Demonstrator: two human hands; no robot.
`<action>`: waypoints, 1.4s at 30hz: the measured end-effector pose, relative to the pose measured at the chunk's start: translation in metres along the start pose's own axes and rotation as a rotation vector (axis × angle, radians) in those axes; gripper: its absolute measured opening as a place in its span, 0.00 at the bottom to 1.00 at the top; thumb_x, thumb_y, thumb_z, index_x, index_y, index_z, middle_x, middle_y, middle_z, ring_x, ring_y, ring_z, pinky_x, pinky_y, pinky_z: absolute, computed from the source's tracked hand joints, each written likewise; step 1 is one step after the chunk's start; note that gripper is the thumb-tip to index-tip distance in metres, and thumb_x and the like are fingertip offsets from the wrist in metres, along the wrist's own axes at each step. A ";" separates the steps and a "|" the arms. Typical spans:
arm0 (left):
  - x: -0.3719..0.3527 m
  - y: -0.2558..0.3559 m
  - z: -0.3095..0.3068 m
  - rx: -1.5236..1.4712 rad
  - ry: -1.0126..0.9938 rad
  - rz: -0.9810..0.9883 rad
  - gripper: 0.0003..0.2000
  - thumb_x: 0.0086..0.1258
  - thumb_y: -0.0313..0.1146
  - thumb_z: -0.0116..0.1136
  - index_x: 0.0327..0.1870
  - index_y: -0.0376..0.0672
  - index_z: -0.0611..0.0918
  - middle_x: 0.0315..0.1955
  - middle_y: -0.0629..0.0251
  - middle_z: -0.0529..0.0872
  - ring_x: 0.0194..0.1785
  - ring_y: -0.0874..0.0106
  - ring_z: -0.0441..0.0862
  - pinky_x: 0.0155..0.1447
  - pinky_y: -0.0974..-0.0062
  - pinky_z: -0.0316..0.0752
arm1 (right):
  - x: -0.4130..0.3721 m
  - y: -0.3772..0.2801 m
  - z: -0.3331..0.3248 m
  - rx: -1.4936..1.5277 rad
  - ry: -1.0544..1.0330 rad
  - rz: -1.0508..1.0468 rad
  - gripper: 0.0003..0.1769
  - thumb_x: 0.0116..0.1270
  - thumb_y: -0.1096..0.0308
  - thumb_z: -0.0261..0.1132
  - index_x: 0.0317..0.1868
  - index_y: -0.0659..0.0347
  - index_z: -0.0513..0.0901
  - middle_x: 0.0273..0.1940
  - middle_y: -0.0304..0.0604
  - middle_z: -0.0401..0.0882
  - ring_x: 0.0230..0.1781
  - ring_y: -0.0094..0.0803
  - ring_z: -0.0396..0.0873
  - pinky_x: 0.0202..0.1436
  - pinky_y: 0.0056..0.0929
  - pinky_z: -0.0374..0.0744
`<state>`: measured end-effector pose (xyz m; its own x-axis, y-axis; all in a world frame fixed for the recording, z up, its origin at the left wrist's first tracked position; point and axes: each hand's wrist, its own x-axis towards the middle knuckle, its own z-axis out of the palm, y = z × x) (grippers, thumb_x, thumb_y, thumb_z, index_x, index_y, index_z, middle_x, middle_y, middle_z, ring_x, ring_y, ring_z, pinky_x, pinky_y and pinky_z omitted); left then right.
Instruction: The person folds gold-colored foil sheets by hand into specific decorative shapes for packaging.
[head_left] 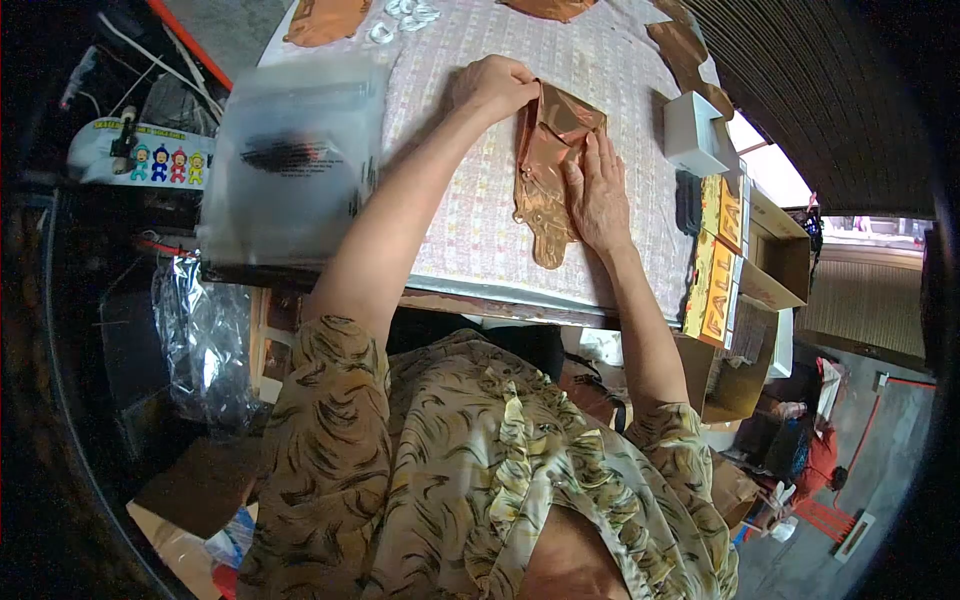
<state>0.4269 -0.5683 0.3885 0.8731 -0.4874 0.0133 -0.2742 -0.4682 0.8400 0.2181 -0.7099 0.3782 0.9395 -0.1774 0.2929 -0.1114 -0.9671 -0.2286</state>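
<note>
A shiny copper-coloured foil piece (pixel 548 180), partly folded over at its top, lies on the cloth-covered table (pixel 450 235). My left hand (pixel 497 88) pinches its upper left corner between thumb and fingers. Flat along its right side rests my right hand (pixel 601 195), fingers stretched out and pointing away from me. A rounded tab of the foil hangs toward the table's front edge. To the left of my left forearm lies a stack of clear plastic bags (pixel 290 170) with dark print.
More copper foil pieces (pixel 330 20) and small white rings (pixel 408 15) lie at the far edge. On the right stand a white box (pixel 694 135), a dark small object (pixel 687 203) and cardboard boxes (pixel 775 245). A person in red (pixel 822 463) is at the lower right.
</note>
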 end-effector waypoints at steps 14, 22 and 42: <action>0.000 -0.004 -0.002 0.034 0.037 0.016 0.11 0.65 0.44 0.70 0.44 0.54 0.93 0.40 0.67 0.94 0.43 0.70 0.90 0.50 0.69 0.83 | -0.001 0.002 0.003 -0.040 0.001 -0.010 0.36 0.84 0.53 0.52 0.79 0.72 0.60 0.81 0.62 0.56 0.82 0.55 0.55 0.84 0.53 0.55; -0.009 -0.005 -0.003 0.134 0.138 0.093 0.08 0.62 0.45 0.72 0.39 0.58 0.94 0.45 0.69 0.92 0.48 0.60 0.89 0.53 0.64 0.82 | -0.001 0.000 0.001 -0.039 -0.003 -0.006 0.35 0.84 0.54 0.53 0.79 0.72 0.60 0.81 0.62 0.56 0.83 0.56 0.55 0.84 0.53 0.55; -0.007 -0.013 0.004 0.230 0.199 0.228 0.04 0.67 0.38 0.71 0.39 0.56 0.94 0.46 0.72 0.90 0.50 0.63 0.88 0.54 0.65 0.82 | 0.000 -0.001 0.000 -0.048 -0.064 0.045 0.39 0.85 0.48 0.47 0.80 0.73 0.58 0.82 0.61 0.53 0.85 0.52 0.50 0.87 0.47 0.50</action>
<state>0.4234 -0.5614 0.3753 0.8343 -0.4563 0.3094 -0.5339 -0.5288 0.6599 0.2184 -0.7085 0.3784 0.9520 -0.2099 0.2228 -0.1674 -0.9664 -0.1950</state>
